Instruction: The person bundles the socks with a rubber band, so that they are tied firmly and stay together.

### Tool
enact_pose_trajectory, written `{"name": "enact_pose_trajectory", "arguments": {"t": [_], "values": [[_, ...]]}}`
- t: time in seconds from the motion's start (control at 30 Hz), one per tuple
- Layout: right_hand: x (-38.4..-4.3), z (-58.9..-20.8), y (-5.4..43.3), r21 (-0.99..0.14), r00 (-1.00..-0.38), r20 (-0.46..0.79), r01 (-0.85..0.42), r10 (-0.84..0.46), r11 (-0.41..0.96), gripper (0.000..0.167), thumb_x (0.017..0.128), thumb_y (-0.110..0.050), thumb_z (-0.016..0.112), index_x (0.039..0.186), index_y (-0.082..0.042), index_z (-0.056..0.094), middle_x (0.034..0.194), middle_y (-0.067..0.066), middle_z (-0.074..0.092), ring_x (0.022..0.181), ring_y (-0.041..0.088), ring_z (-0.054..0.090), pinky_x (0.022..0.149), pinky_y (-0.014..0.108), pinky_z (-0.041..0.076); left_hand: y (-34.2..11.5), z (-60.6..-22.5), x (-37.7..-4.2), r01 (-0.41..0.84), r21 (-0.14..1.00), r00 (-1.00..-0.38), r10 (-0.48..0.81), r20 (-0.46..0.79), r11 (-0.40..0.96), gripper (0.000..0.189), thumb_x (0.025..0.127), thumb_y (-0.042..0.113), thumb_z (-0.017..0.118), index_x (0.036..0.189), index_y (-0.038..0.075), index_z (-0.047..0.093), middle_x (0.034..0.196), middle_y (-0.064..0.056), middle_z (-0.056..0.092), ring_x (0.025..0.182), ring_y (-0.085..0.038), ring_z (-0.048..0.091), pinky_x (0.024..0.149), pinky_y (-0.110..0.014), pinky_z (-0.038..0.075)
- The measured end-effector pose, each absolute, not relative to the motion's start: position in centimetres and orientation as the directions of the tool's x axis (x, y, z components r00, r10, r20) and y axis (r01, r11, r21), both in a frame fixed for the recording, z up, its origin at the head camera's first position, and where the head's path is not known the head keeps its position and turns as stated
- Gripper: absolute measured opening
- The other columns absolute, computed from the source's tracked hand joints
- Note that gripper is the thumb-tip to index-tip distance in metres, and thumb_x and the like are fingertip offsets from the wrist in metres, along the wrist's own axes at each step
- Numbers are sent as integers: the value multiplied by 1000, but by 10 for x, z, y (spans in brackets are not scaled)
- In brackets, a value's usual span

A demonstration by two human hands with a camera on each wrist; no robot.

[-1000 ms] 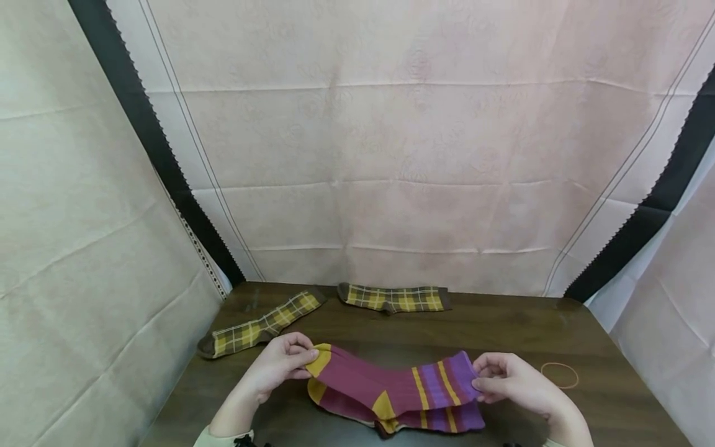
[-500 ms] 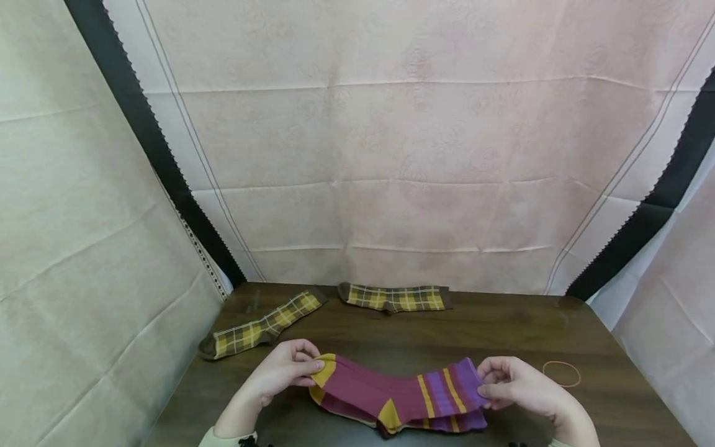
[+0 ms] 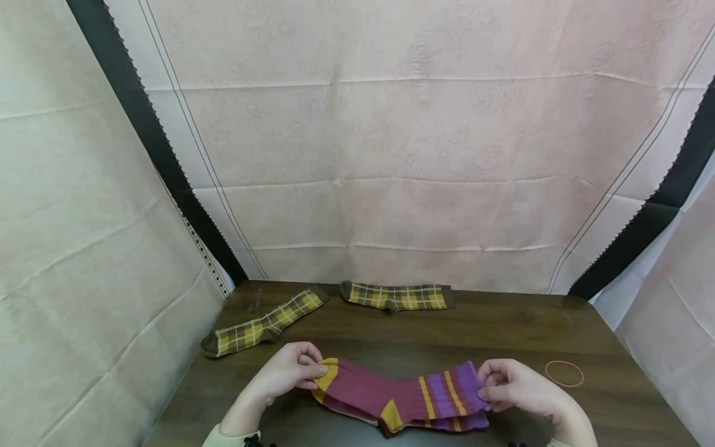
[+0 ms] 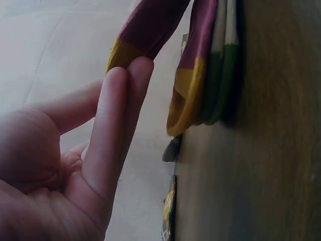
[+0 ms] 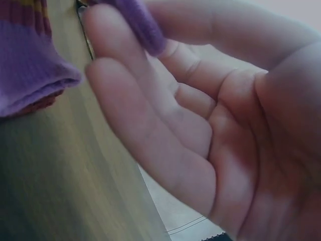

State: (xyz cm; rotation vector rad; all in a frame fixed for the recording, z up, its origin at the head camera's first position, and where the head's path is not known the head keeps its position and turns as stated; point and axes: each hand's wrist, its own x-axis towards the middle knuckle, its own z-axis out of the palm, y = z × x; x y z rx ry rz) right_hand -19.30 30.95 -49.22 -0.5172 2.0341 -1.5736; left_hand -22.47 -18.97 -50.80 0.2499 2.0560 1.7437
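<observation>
A maroon sock with yellow toe and heel and a purple striped cuff is stretched between both hands near the table's front. My left hand pinches its yellow toe between thumb and fingers. At the cuff, my right hand pinches the purple edge. Beneath it lies a matching sock, mostly covered. In the left wrist view, green-toed cream socks show under that matching sock. The held sock's toe is apart from the pile.
Two yellow-and-brown plaid socks lie farther back: one slanted at the left, one along the back edge. A thin rubber band is right of my right hand on the dark wooden table. Fabric walls surround the table.
Both hands have lowered the held sock slightly and shifted it a little right, so it covers more of the matching sock below. Both grips stay the same.
</observation>
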Motion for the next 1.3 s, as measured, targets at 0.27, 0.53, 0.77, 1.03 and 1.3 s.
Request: {"name": "enact_pose_trajectory", "arguments": {"t": [0.27,0.53,0.77,1.03,1.3], "values": [[-192,-497,305,-951,-815,-198,25,-544,309,20,94,-2,71,102,12,59,82,6,68,77,17,69,66,34,62,-190,-513,-225,-146,962,-883,407,-232,231,25,98,10,79,110,-4,63,91,-11,76,81,-23,74,74,-38,65],[-189,-503,299,-919,-835,-286,101,-469,380,28,83,0,80,102,2,59,79,5,63,68,18,64,59,31,60,-193,-516,-227,-171,938,-871,399,-287,302,25,96,11,81,109,-2,64,91,-11,74,84,-23,73,73,-39,65],[-189,-508,295,-890,-845,-312,100,-434,444,29,85,-4,83,101,-1,59,78,5,66,65,19,66,56,34,60,-194,-519,-227,-155,931,-871,398,-287,332,23,95,7,82,107,-3,65,88,-12,73,79,-23,73,68,-38,65],[-193,-507,295,-863,-863,-349,143,-366,485,22,96,-12,79,101,-2,60,79,7,65,62,16,62,54,30,58,-195,-521,-228,-156,933,-875,393,-283,324,22,93,2,81,107,-5,65,86,-13,73,74,-23,74,65,-37,65],[-195,-508,296,-867,-860,-359,164,-362,471,30,89,-6,85,97,-2,57,79,6,64,65,17,64,59,33,60,-196,-519,-228,-168,926,-871,388,-300,339,20,94,1,80,107,-5,66,87,-14,75,72,-24,75,64,-35,64]]}}
